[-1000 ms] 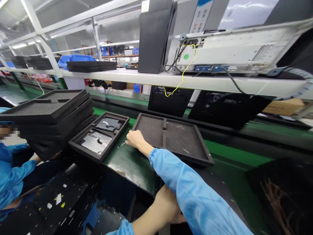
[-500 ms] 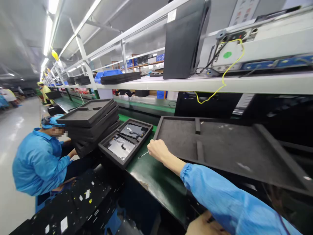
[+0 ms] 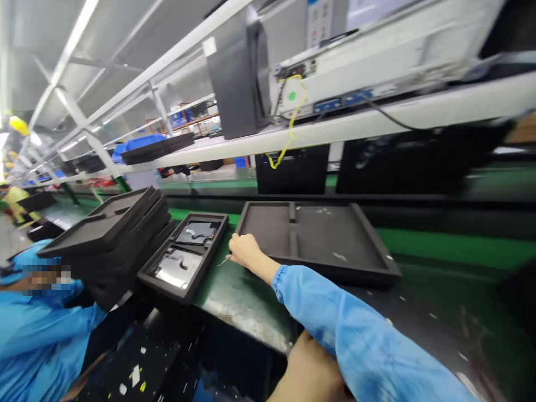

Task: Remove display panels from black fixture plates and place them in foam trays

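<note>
Grip: right hand (image 3: 245, 250) is curled into a loose fist around a thin metal tool (image 3: 225, 259), probably tweezers; the tip sticks out to the left and points down toward the belt.
Tool: its point hangs just over the green conveyor belt (image 3: 234, 293), in the gap between two trays; too small to tell whether it touches the belt.
Hand position: knuckles rest against the near left corner of the empty foam tray (image 3: 368, 245), wrist and blue sleeve (image 3: 335, 329) trailing back toward the camera.
Left hand: not visible; only a bare forearm (image 3: 312, 374) shows at the bottom edge, so its grip cannot be judged.
Loaded tray: just left of the tool tip, a smaller black tray (image 3: 184, 290) holds two flat grey parts (image 3: 173, 268), each with a dark flex strip on it.
Stack: further left, a leaning stack of empty foam trays (image 3: 109, 234) sits touching the loaded tray.
Co-worker: a person in blue (image 3: 37, 335) sits low at the left, beside the stack.
Shelf: a white shelf (image 3: 377, 117) above the belt carries a dark monitor (image 3: 237, 78) and a unit with a yellow wire.
Step, as a judgement: tool in hand and poised between trays, apparently about to work on the parts.
Next move calls for: a short reach left, with the tip lowered gently so the flex strips are not scratched or snagged.
</note>
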The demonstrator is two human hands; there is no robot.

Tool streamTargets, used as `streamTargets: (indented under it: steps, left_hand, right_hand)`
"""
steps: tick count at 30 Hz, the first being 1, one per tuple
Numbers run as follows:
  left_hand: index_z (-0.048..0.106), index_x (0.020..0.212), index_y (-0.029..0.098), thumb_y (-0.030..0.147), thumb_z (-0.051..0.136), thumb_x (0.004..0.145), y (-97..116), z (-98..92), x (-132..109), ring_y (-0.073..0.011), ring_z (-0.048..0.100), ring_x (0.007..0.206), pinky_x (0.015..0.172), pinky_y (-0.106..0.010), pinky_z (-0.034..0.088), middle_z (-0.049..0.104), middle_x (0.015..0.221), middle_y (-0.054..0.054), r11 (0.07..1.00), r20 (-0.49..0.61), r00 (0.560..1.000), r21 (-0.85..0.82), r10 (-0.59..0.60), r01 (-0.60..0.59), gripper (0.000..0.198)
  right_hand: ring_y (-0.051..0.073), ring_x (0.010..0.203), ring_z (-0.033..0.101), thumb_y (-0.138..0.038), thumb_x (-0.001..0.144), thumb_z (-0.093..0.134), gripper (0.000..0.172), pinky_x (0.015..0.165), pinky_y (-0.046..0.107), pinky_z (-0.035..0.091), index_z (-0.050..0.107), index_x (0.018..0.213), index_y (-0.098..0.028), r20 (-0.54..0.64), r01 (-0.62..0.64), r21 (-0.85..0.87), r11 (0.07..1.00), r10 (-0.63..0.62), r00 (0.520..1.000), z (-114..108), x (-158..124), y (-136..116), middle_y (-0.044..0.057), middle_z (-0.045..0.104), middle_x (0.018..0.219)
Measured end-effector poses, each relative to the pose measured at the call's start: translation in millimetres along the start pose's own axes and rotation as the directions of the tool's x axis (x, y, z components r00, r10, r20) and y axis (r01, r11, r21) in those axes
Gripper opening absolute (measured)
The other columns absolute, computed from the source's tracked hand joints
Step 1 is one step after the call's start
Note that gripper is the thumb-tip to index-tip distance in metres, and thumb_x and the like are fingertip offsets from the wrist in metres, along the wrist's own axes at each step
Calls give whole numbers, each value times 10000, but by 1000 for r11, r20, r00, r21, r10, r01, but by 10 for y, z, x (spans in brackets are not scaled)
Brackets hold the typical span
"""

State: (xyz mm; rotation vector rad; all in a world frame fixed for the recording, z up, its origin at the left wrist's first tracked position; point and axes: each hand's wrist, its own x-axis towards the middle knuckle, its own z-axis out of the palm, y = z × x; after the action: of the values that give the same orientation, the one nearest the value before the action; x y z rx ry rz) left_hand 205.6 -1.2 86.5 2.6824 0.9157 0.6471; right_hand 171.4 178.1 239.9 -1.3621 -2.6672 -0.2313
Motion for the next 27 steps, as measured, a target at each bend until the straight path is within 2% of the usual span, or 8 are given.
streamTargets:
  steps: [3, 5, 7, 11, 15, 19, 24, 27]
  left_hand:
    - [500, 1611, 445, 586, 829, 838, 62, -195, 36, -351, 498, 1543, 1377, -555, 305, 610, 1596, -39, 990, -25, 999, -130, 47, -50, 852]
    - [597, 1538, 388, 565, 793, 874, 49, -274, 14, -385, 483, 1545, 1363, -687, 234, 573, 1626, -66, 970, -68, 995, -235, -71, 54, 715]
    - [606, 1530, 316, 479, 674, 996, -35, -269, -78, -362, 409, 1598, 1362, -673, 223, 465, 1707, -102, 907, -117, 956, -364, -270, 212, 562]
    - [364, 1697, 286, 498, 515, 1094, -230, -48, -343, -282, 216, 1692, 1396, -506, 175, 266, 1818, -79, 599, -33, 777, -658, -629, 456, 657]
    - [288, 1730, 330, 568, 524, 1076, -227, 66, -422, -253, 131, 1708, 1403, -421, 85, 226, 1835, 13, 410, 71, 691, -760, -720, 505, 734]
    - [390, 1691, 346, 565, 583, 1051, -178, -42, -344, -272, 189, 1697, 1401, -413, 117, 317, 1804, 36, 400, 83, 663, -739, -744, 542, 704]
    - [379, 1693, 361, 536, 652, 1014, -200, -108, -274, -279, 170, 1699, 1384, -424, 197, 287, 1815, 36, 359, 113, 650, -757, -751, 546, 752]
    - [354, 1708, 330, 519, 662, 1013, -211, -104, -248, -258, 149, 1704, 1388, -403, 150, 254, 1825, 20, 363, 98, 650, -763, -754, 535, 783]
  right_hand:
    - [260, 945, 763, -480, 1064, 636, 370, 755, 354, 567, 687, 1215, -146, -57, -77, 55, 996, 80, 995, -220, -557, 180, 154, 703, 1240]
    - [258, 932, 760, -490, 1091, 552, 363, 715, 352, 542, 651, 1282, -198, -88, -176, 76, 981, 183, 979, -347, -1167, 399, 130, 684, 1275]
    - [256, 903, 753, -533, 1089, 519, 383, 684, 351, 515, 659, 1290, -239, -129, -353, 112, 929, 366, 922, -402, -1937, 670, 110, 687, 1260]
    - [244, 841, 726, -610, 1017, 589, 399, 696, 360, 520, 722, 1267, -329, -119, -716, 405, 568, 809, 575, -90, -3595, 1229, 65, 723, 1129]
    - [249, 732, 656, -698, 970, 507, 590, 714, 404, 562, 717, 1219, -206, 55, -709, 673, 209, 942, 330, 669, -4635, 1518, 64, 673, 898]
    - [301, 951, 695, -557, 996, 430, 677, 939, 488, 580, 600, 1449, -85, 64, -708, 686, 168, 955, 289, 1109, -4719, 1465, 139, 687, 1045]
    - [370, 1477, 490, -567, 1062, 423, 686, 1263, 586, 380, 546, 1556, -107, -113, -656, 707, 263, 959, 262, 935, -4438, 1320, 235, 559, 1558]
    - [298, 1555, 454, -654, 1076, 451, 690, 1327, 541, 320, 527, 1603, -215, 109, -431, 901, 54, 932, 346, 878, -4348, 1238, 130, 543, 1641]
